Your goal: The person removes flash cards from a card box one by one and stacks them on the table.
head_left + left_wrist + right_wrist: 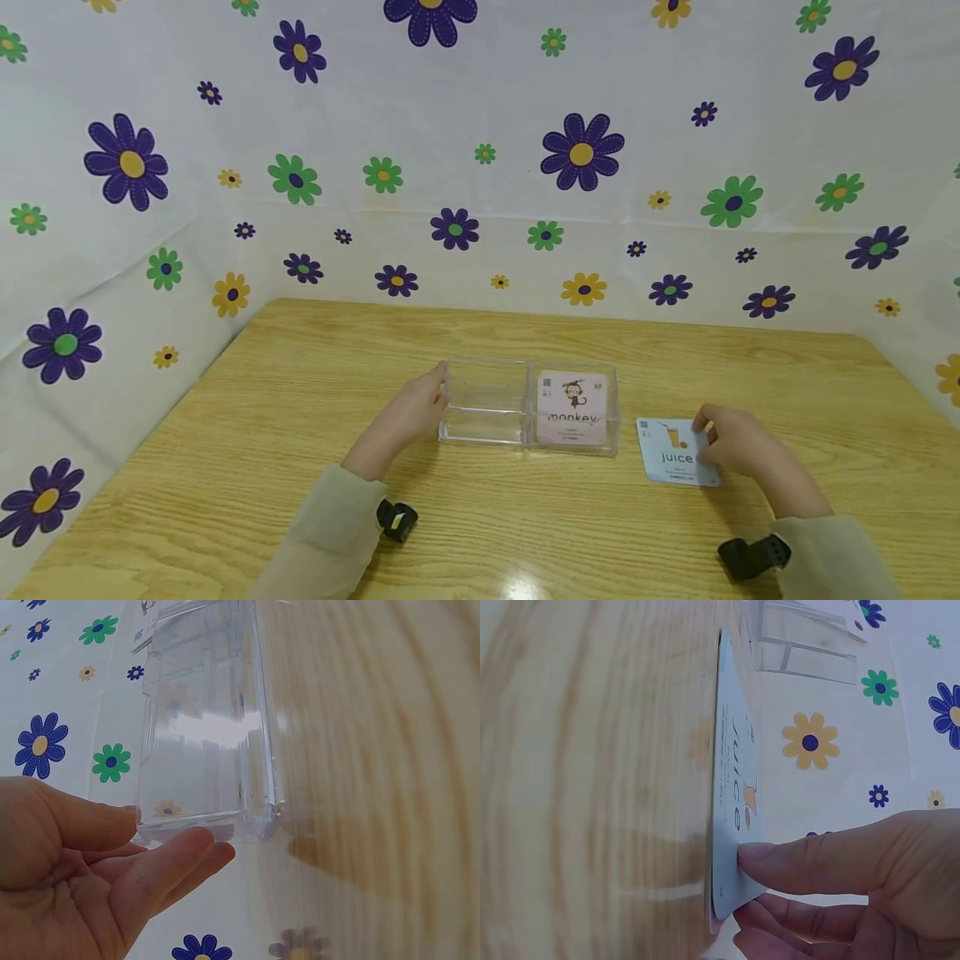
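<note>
A clear plastic box (486, 427) with two compartments stands on the table. Its right compartment holds a pink monkey card (572, 408); the left one shows no card. At the box's left end, my left hand (412, 412) holds the end wall, thumb (105, 825) at the upper rim and fingers against the outside. To the right of the box lies a light blue juice card (667, 454). My right hand (738, 450) pinches that card by its right edge, thumb (780, 862) on the printed face. A pinkish edge shows under the juice card in the right wrist view.
The wooden table (540, 533) reaches back to a white cloth (480, 100) printed with purple, green and yellow flowers, which also hangs along the sides. Each wrist wears a black strap (396, 521).
</note>
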Demonstrator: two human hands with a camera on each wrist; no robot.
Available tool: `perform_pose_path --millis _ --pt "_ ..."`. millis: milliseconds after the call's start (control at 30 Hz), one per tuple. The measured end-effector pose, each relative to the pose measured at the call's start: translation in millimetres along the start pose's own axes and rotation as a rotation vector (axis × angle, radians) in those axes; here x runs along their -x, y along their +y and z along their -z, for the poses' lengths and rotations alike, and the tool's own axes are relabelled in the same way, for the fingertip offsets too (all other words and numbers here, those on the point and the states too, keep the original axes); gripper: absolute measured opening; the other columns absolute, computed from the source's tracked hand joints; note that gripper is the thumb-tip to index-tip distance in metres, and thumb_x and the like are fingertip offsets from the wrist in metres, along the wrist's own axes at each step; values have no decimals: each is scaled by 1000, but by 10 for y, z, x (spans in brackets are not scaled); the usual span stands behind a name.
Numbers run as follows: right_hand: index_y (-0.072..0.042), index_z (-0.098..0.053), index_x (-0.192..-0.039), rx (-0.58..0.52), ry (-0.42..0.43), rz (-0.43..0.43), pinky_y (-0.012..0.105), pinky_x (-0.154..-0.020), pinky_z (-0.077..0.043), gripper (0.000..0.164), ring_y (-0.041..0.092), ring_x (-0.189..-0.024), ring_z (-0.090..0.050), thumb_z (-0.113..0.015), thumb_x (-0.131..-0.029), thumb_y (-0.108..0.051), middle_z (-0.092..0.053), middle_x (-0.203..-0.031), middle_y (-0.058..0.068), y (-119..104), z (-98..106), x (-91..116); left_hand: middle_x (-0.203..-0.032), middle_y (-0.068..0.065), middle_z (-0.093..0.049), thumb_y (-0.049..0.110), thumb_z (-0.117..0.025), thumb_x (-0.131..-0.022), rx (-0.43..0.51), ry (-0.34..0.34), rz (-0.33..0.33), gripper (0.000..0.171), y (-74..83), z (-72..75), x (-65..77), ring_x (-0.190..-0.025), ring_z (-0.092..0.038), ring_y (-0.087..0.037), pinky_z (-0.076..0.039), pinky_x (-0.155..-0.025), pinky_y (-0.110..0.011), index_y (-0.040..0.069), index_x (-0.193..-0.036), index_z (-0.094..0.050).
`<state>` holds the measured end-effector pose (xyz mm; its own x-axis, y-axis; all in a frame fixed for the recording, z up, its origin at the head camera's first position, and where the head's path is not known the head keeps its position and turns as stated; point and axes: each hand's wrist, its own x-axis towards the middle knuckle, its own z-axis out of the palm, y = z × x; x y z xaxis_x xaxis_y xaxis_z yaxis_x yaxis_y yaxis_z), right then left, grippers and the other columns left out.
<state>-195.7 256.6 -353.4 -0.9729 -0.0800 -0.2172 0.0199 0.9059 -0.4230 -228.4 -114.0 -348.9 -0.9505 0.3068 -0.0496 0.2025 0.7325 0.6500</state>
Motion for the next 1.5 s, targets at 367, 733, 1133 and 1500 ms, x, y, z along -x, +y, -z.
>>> perform_pose_path --millis 367,733,1133,1500 --pt "9 -51 -93 5 10 1 34 -58 -44 28 25 -69 -48 -66 -70 4 -54 -78 15 14 -5 3 -133 -26 -33 2 -40 -93 16 -11 -14 52 6 6 17 -81 -55 -23 -37 -46 -26 -8 -137 -15" --pt "11 -50 -95 11 9 -7 34 -58 -43 32 24 -68 -48 -68 -71 1 -55 -78 14 25 0 -2 -133 -26 -34 2 -40 -93 16 0 -12 51 11 7 14 -70 -52 -18 -37 -47 -26 -9 -137 -16" --pt "10 -50 -97 30 -1 -11 32 -57 -40 41 23 -70 -46 -66 -79 -23 -53 -79 12 11 -4 9 -132 -25 -36 3 -40 -93 15 -2 4 51 14 0 6 -76 -54 -21 -37 -47 -26 -8 -137 -16" --pt "13 -44 -105 10 -26 -38 32 -59 -40 53 23 -70 -46 -73 -72 -17 -53 -81 13 -18 -41 7 -134 -26 -32 3 -39 -94 30 -11 -4 51 13 6 25 -83 -55 -25 -38 -47 -27 -8 -138 -15"
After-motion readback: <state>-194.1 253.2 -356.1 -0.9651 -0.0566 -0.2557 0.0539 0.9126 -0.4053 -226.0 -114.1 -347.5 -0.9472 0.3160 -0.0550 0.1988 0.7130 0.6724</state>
